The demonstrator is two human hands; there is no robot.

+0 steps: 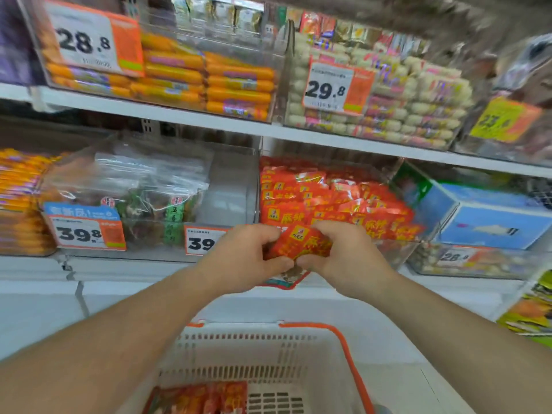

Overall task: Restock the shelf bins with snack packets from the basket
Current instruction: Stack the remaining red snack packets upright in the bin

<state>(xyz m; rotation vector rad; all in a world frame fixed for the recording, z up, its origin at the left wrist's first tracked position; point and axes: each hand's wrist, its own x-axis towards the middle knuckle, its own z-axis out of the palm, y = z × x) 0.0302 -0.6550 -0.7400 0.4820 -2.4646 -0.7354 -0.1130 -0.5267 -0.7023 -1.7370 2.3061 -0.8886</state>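
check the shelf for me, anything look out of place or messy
One thing: a red packet hangs over the shelf edge below the hands, outside the bin of red packets. Otherwise nothing stands out.

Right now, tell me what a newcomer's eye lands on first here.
Both hands, left hand and right hand, meet at centre gripping red snack packets before the bin of matching red packets. Bold price tags follow: 28.8 upper left, 29.8 upper right. Below sits the white basket with orange handles.
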